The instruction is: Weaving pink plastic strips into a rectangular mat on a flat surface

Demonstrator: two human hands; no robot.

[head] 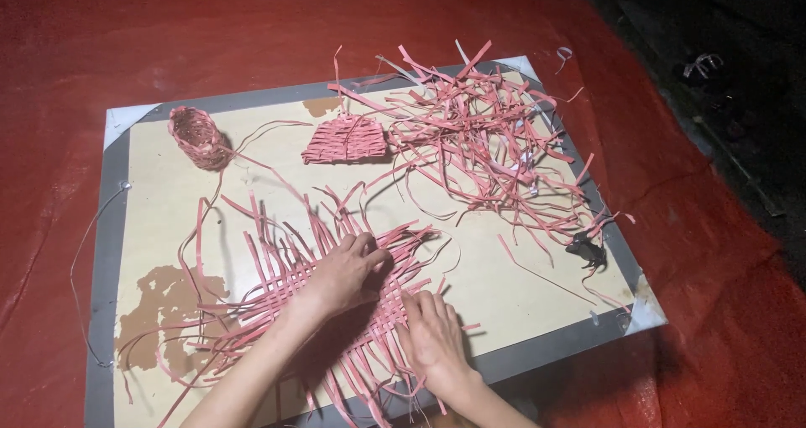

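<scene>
Basically, both hands sit flat on a half-woven mat of pink strips [336,289] lying near the front of a tan board [470,268] with a grey frame. Left hand [344,273] is spread, palm down, fingers [365,245] reaching toward the far side of the weave; pressing like that looks meant to pin crossed strips so they do not slide apart. Right hand [432,336] rests just right of it at the near edge, fingers fairly close together and laid over the strip ends; whether it pinches a single strip cannot be told. Loose ends fan out from the mat on all sides, unwoven, likely left long for further working.

Far left on the board stands a small woven basket [199,136], on its side or tilted, well apart from the hands. Far centre lies a flat woven piece [346,140], dome-shaped. Far right is a tangled pile of loose pink strips [487,138], within reach as supply, probably. A small dark object [588,249] sits near the right edge; kind unclear. Board lies on a red sheet [126,42] covering the ground.
</scene>
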